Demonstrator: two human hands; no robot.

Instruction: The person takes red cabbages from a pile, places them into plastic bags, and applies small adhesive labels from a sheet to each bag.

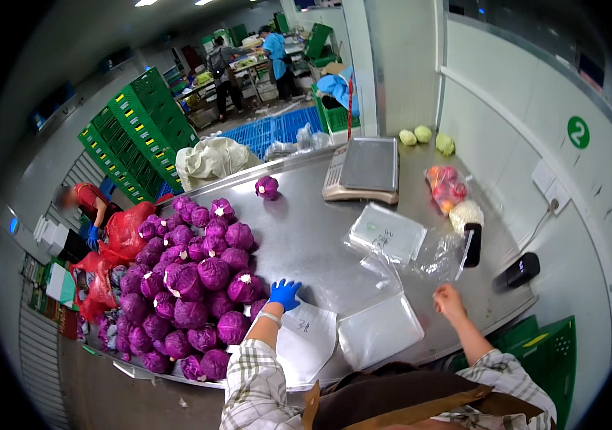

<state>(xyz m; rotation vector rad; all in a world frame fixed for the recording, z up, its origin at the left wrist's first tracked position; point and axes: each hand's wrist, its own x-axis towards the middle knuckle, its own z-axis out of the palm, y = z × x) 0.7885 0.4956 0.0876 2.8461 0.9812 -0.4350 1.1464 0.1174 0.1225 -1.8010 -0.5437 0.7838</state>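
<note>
My left hand (284, 295), in a blue glove, lies spread at the top of a sheet of white paper (306, 336) that bears writing. A large heap of red cabbages (190, 313) is just left of it. My bare right hand (448, 301) is over the right part of the steel table, fingers curled; whether it pinches something I cannot tell. Between the hands is a stack of clear plastic bags (381, 330). Farther back lies another pack of bags (387, 231), with loose clear film beside it. A single red cabbage (267, 187) sits apart near the far edge.
A weighing scale (369, 166) stands at the back of the table (306, 231). On the right are bagged fruit (447, 188), a black phone (473, 245) and a black device (523, 270). Green crates (147, 123) are stacked beyond; a person in red (88, 201) bends at the left.
</note>
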